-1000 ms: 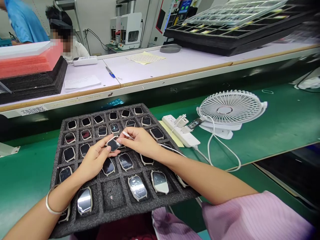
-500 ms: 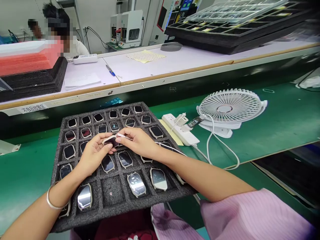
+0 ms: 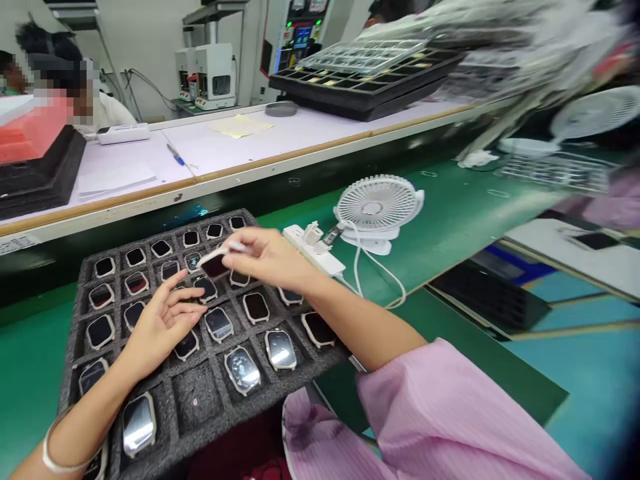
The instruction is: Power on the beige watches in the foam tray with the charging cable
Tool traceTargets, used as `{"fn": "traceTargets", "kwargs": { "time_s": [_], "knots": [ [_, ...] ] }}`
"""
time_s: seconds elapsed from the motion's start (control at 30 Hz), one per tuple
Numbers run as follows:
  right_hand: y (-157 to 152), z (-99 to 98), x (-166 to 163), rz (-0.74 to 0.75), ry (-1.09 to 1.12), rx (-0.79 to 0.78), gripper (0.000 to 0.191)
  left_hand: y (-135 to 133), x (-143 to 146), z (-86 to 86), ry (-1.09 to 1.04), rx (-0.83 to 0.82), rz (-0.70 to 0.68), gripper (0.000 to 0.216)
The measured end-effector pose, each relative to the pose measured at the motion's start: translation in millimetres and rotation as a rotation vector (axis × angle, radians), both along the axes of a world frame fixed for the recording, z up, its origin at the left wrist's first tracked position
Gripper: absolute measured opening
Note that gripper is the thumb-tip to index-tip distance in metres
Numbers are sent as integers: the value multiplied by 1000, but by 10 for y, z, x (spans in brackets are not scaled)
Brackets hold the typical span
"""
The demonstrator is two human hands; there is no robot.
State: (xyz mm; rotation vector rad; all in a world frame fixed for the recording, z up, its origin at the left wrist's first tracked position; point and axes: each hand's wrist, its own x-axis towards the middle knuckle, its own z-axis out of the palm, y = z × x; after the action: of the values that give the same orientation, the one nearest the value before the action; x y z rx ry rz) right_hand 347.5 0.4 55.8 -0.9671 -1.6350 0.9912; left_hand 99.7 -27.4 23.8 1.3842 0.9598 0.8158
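My right hand (image 3: 273,259) grips a smartwatch without a strap (image 3: 214,265), tilted above the tray, its dark screen facing me. A small white piece (image 3: 238,247), like a cable end, is pinched in the same fingers. Below and to the left, my left hand (image 3: 163,323) hovers over the tray with fingers spread, holding nothing. Under both hands lies a dark grey foam tray (image 3: 196,395) with many square pockets. Most pockets hold similar watches, such as one with a lit screen (image 3: 194,262) and a shiny one (image 3: 243,370). My forearms and hands hide some pockets.
A white power strip (image 3: 305,248) with plugs and a white fan (image 3: 374,207) stand right of the tray on the green bench (image 3: 440,220). A raised shelf (image 3: 210,157) runs behind, bearing stacked black trays (image 3: 350,93) and red foam (image 3: 37,130). A person sits beyond at left.
My left hand has let go of the watch and opened, dropping lower left. My right hand now holds the watch alone, lifted slightly. The camera view has turned right.
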Motion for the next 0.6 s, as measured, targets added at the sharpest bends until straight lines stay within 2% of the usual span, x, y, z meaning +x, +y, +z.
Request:
{"fn": "traceTargets", "kwargs": {
  "time_s": [0.1, 0.17, 0.23, 0.37, 0.47, 0.6],
  "knots": [
    [20, 84, 589, -439, -141, 148, 23, 16, -9, -9, 133, 64, -23, 65],
    [65, -28, 917, -603, -378, 85, 18, 31, -17, -34, 190, 90, -40, 60],
    [143, -249, 1111, -633, -725, -117, 17, 47, -30, -73, 233, 109, -35, 57],
    [307, -696, 1188, -591, -908, -273, 22, 79, -66, -135, 310, 103, 13, 59],
    [305, -854, 1170, -628, -1012, -337, 29, 95, -77, -118, 359, 62, 49, 65],
    [82, -964, 1162, -655, -1110, -377, 30, 101, -42, -51, 417, 26, 80, 71]
  ]
}}
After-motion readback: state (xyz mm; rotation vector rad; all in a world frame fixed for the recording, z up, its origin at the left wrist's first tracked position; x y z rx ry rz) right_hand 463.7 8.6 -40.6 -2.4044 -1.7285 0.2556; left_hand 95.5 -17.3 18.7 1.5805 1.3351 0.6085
